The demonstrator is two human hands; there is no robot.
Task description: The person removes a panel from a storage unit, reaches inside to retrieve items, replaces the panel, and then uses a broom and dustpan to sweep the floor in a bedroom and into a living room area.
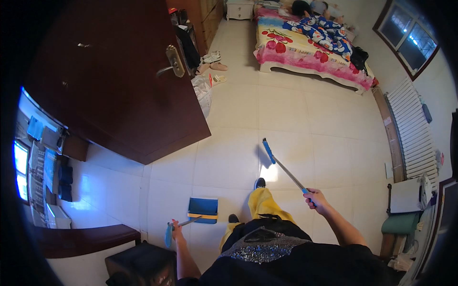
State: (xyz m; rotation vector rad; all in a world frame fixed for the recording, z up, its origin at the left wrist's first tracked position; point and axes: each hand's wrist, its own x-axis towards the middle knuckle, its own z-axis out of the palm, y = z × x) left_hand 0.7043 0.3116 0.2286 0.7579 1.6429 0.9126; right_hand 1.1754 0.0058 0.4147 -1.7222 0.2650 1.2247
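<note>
My right hand [316, 201] is closed around the blue grip of a broom. The broom's metal handle [289, 174] slants up and left to a narrow blue broom head [268, 152], over the tiled floor ahead of my feet; whether it touches the tiles I cannot tell. At the lower left, my left hand [176, 230] holds the handle of a long-handled dustpan. Its blue pan [203, 207] with a yellow strip is left of my shoes, over the floor. What lies in the pan cannot be made out.
A dark wooden door [118, 78] stands ajar at the left, with shoes [212, 57] and a white bag [203, 93] beyond it. A bed [286, 53] is at the top, with a person partly visible there. A radiator [411, 125] lines the right wall; a dark box [143, 262] sits lower left.
</note>
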